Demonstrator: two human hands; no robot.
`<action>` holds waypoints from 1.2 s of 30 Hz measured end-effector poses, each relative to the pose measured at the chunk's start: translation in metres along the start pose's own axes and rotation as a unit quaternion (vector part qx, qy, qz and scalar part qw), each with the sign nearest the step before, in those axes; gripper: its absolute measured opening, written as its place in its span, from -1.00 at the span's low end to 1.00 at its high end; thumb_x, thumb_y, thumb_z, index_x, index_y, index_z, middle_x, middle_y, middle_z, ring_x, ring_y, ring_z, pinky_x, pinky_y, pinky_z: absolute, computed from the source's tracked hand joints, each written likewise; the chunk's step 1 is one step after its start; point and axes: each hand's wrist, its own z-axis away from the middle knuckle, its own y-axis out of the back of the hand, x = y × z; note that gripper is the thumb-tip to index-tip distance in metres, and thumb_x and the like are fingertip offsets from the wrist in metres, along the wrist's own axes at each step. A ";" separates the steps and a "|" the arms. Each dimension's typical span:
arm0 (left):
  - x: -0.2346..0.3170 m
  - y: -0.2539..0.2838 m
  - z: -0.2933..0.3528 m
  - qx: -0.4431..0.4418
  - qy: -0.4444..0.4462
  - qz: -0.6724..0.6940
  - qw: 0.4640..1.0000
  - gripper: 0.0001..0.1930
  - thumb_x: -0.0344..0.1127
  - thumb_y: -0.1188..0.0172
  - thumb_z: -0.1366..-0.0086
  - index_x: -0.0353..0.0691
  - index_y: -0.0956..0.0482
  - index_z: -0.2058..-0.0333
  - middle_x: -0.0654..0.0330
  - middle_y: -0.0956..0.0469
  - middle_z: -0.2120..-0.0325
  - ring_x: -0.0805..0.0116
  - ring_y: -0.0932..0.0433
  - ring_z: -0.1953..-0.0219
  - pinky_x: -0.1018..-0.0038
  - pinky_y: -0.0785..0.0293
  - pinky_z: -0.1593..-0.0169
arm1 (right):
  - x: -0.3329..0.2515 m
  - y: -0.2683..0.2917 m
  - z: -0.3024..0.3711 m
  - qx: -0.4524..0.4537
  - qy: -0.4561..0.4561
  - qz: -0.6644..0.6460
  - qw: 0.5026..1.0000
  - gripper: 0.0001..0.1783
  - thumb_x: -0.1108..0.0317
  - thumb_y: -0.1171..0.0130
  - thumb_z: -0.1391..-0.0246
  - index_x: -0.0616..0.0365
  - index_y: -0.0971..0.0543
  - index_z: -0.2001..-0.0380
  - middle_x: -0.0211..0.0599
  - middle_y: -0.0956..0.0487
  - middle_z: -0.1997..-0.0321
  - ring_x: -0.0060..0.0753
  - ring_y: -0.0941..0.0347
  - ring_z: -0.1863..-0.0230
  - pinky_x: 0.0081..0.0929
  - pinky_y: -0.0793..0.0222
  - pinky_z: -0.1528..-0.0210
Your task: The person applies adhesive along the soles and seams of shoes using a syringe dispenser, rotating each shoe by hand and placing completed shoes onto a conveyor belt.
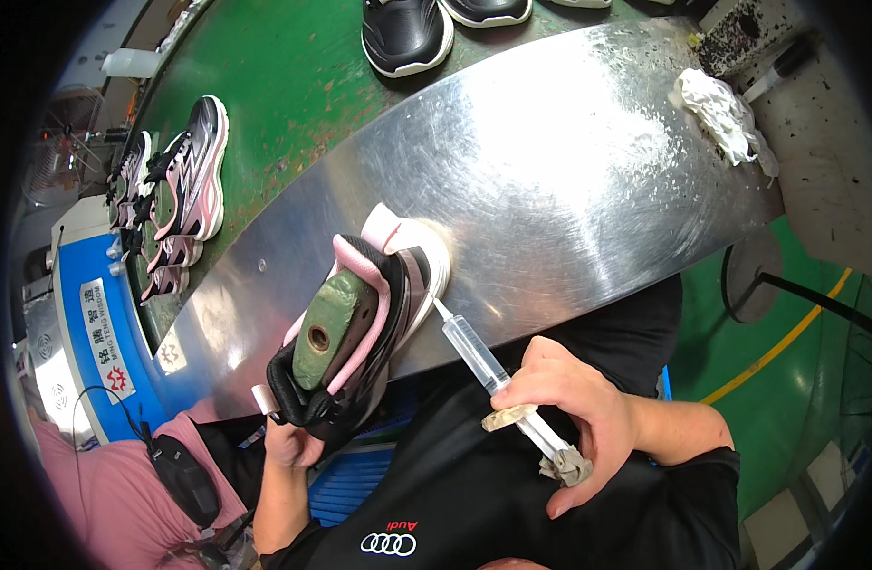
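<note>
Head view: left hand (286, 439) wrapped closed around the toe end of a pink-and-black sneaker (364, 328), mostly hidden beneath it, holding the shoe tilted with its heel resting on the steel worktop (569, 161). Green shoe last (329, 328) seated inside, hole facing up. Right hand (574, 418) curled shut around a clear syringe (488, 370), thumb near the plunger end, needle tip touching or just beside the white sole edge at the heel; exact contact too fine to tell. Crusted residue on the plunger and on a taped fingertip.

Further off: crumpled white rag (726, 114) on the worktop's far right; black shoes (407, 33) and a row of matching pink sneakers (174, 190) on the green conveyor surface (293, 85).

Judged risks: needle slipping off the narrow seam and smearing the upper, caused by the shoe balancing on its heel alone; too much fluid squeezed out at once, given the stiff, gummed plunger; fingertip close to the needle line if the shoe rolls in the left-hand grip.
</note>
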 end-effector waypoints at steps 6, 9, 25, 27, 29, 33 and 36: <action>-0.030 -0.039 0.005 -0.059 0.021 0.037 0.997 -0.27 -0.48 -0.19 -0.04 -0.32 -0.09 -0.20 -0.03 -0.28 -0.13 0.04 -0.28 -0.16 0.10 -0.16 -0.23 | -0.007 -0.003 0.000 -0.002 -0.017 -0.003 1.000 -0.02 -0.02 -0.47 0.47 0.22 -0.33 -0.07 -0.30 -0.44 0.02 -0.32 -0.29 0.24 -0.44 -0.11 0.16; -0.043 -0.039 0.007 -0.079 0.041 0.046 0.995 -0.21 -0.49 -0.19 -0.01 -0.37 -0.01 -0.23 -0.06 -0.24 -0.15 0.04 -0.24 -0.20 0.12 -0.12 -0.25 | -0.015 -0.003 -0.002 -0.007 -0.024 -0.003 1.000 -0.01 -0.03 -0.48 0.48 0.22 -0.33 -0.06 -0.30 -0.44 0.02 -0.32 -0.28 0.24 -0.45 -0.11 0.17; -0.071 -0.079 -0.015 -0.209 0.175 0.199 0.941 -0.14 -0.66 -0.04 0.06 -0.28 0.10 -0.26 -0.05 -0.15 -0.20 0.04 -0.18 -0.23 0.08 -0.09 -0.25 | -0.084 -0.006 -0.002 -0.042 -0.107 -0.015 0.993 0.00 -0.22 -0.39 0.40 0.42 -0.36 0.03 -0.18 -0.54 0.19 -0.31 -0.34 0.29 -0.42 -0.15 0.23; -0.077 -0.079 -0.020 -0.260 0.190 0.222 0.921 -0.22 -0.67 -0.02 0.01 -0.27 0.00 -0.24 -0.03 -0.21 -0.17 0.07 -0.23 -0.20 0.11 -0.13 -0.23 | -0.094 -0.001 0.005 -0.056 -0.127 -0.021 0.990 -0.06 -0.12 -0.40 0.39 0.35 -0.37 0.01 -0.22 -0.51 0.15 -0.31 -0.32 0.29 -0.44 -0.13 0.22; -0.085 -0.081 -0.026 -0.285 0.207 0.236 0.906 -0.26 -0.68 -0.01 -0.01 -0.28 -0.05 -0.23 -0.02 -0.24 -0.15 0.07 -0.24 -0.19 0.12 -0.14 -0.22 | -0.102 0.001 0.008 -0.064 -0.148 -0.021 0.987 -0.14 -0.05 -0.40 0.37 0.26 -0.40 0.00 -0.26 -0.50 0.15 -0.32 -0.28 0.32 -0.47 -0.13 0.24; -0.090 -0.100 -0.039 -0.311 0.265 0.251 0.878 -0.41 -0.68 0.00 -0.09 -0.29 -0.22 -0.15 0.01 -0.37 -0.06 0.13 -0.33 -0.14 0.18 -0.18 -0.21 | -0.125 0.002 0.010 -0.073 -0.120 0.061 0.988 0.02 -0.24 -0.37 0.43 0.39 -0.36 0.03 -0.13 -0.55 0.19 -0.27 -0.31 0.32 -0.38 -0.13 0.23; -0.086 -0.118 -0.047 -0.310 0.291 0.250 0.870 -0.48 -0.65 -0.04 -0.10 -0.28 -0.31 -0.09 0.05 -0.41 -0.03 0.18 -0.37 -0.10 0.24 -0.22 -0.20 | -0.135 0.001 0.016 -0.058 -0.134 0.075 0.986 -0.02 -0.25 -0.37 0.43 0.37 -0.42 0.08 -0.16 -0.53 0.18 -0.25 -0.29 0.32 -0.36 -0.12 0.23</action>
